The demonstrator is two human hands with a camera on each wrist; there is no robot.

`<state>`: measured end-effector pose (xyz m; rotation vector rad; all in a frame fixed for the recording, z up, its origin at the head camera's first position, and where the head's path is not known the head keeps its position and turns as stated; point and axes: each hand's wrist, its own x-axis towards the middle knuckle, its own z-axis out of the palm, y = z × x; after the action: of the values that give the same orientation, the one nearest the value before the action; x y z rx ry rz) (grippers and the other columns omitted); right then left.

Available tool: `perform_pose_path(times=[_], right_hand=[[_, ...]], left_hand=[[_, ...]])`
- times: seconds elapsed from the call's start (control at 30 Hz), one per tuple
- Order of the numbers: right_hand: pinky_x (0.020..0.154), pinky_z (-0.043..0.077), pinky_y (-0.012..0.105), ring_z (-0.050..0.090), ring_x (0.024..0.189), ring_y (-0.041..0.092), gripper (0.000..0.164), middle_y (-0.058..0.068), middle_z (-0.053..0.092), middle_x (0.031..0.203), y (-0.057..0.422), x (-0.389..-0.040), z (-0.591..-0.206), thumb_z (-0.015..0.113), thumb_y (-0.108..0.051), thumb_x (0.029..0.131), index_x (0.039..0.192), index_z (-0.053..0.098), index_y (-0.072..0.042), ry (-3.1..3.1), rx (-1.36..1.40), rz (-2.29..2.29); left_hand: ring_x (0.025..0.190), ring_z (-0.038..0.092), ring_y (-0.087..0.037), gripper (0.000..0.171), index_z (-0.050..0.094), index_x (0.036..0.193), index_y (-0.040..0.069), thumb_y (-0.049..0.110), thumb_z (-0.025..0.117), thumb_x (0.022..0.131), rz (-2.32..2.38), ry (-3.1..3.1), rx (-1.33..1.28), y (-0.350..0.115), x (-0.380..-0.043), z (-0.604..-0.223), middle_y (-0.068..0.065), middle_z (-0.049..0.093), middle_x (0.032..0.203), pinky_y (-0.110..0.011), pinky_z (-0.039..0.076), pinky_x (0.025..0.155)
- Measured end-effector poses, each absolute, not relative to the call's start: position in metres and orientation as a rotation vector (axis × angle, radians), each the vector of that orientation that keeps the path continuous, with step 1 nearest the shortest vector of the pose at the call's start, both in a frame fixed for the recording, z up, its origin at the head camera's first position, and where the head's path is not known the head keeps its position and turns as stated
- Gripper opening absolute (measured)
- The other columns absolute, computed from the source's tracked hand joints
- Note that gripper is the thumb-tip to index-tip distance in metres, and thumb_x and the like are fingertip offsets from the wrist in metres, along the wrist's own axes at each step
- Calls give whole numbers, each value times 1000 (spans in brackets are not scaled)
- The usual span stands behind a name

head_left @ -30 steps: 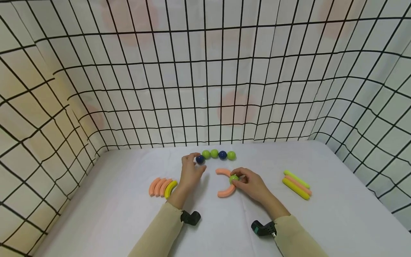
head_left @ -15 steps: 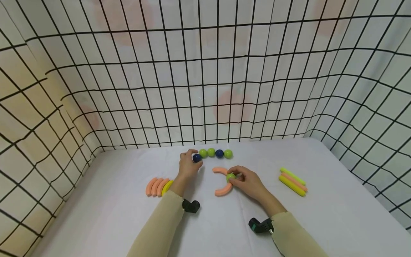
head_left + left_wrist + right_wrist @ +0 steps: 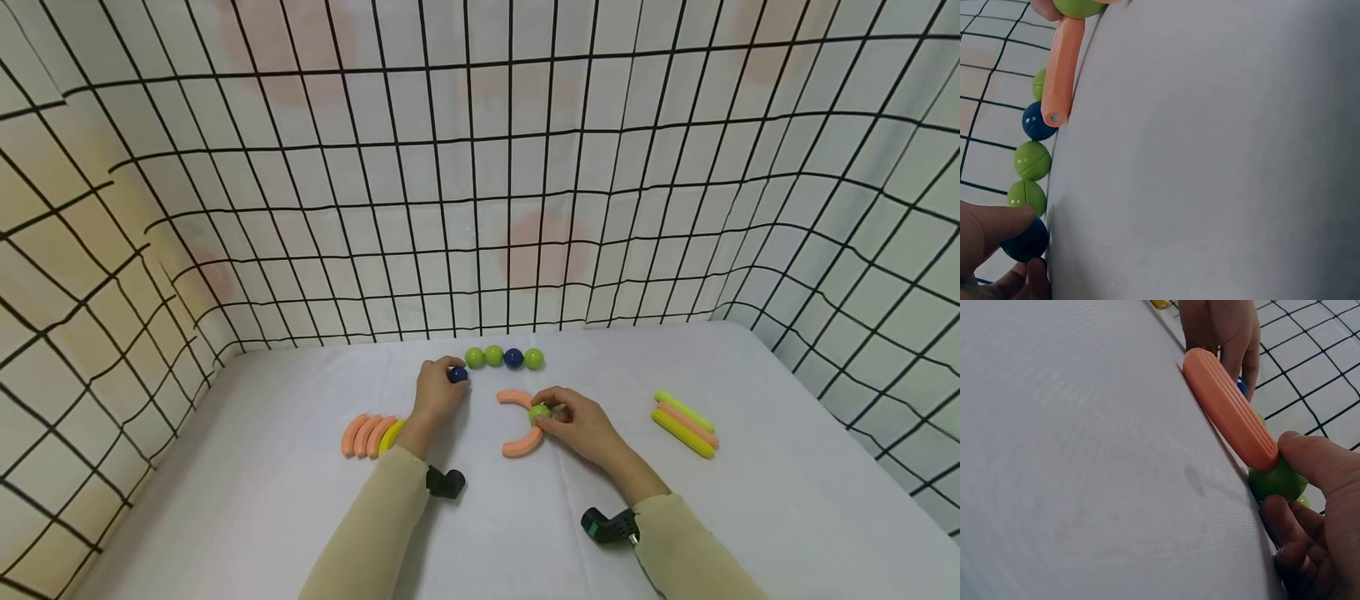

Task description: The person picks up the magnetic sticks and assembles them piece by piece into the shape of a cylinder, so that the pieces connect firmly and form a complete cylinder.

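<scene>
My left hand (image 3: pixel 437 393) pinches a dark blue ball (image 3: pixel 457 375) between thumb and fingers, just off the left end of the row of balls. In the left wrist view the thumb lies over that blue ball (image 3: pixel 1025 240). My right hand (image 3: pixel 583 427) holds a green ball (image 3: pixel 538 415) with thumb and fingertips. Two curved orange sticks, an upper one (image 3: pixel 514 397) and a lower one (image 3: pixel 522 444), meet this green ball and form an arc that opens to the left. In the right wrist view the ridged orange stick (image 3: pixel 1232 409) ends at the green ball (image 3: pixel 1277 480).
Behind the hands stand green balls (image 3: pixel 494 355) and another dark blue ball (image 3: pixel 513 358) in a row. Curved orange sticks (image 3: pixel 362 435) and a curved yellow one (image 3: pixel 389 435) lie left; straight sticks (image 3: pixel 682 432) lie right. A black-gridded white backdrop (image 3: pixel 480 208) surrounds the white table (image 3: pixel 262 500).
My left hand has closed on the blue ball and drawn it slightly toward me, away from the green ball beside it. The right hand keeps its hold on the green ball.
</scene>
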<state>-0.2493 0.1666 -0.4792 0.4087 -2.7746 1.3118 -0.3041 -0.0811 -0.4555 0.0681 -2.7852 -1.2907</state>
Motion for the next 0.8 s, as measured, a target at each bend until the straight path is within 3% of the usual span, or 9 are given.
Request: perform_pose_path(times=[0.6, 0.8], right_hand=[[73, 46, 24, 55, 83, 11, 24, 2, 69, 112, 167, -249, -477, 75, -24, 90, 112, 68, -22, -2754, 408, 1345], [77, 47, 27, 58, 86, 12, 23, 0, 70, 114, 166, -247, -477, 76, -25, 89, 111, 70, -24, -2750, 395, 1377]], left_hand=[[99, 58, -24, 35, 66, 123, 12, 17, 75, 89, -1380, -2810, -113, -81, -277, -455, -12, 67, 115, -41, 52, 94], [102, 61, -21, 35, 66, 123, 13, 19, 76, 89, -1408, -2776, -200, -83, -271, -463, -8, 69, 117, -39, 52, 94]])
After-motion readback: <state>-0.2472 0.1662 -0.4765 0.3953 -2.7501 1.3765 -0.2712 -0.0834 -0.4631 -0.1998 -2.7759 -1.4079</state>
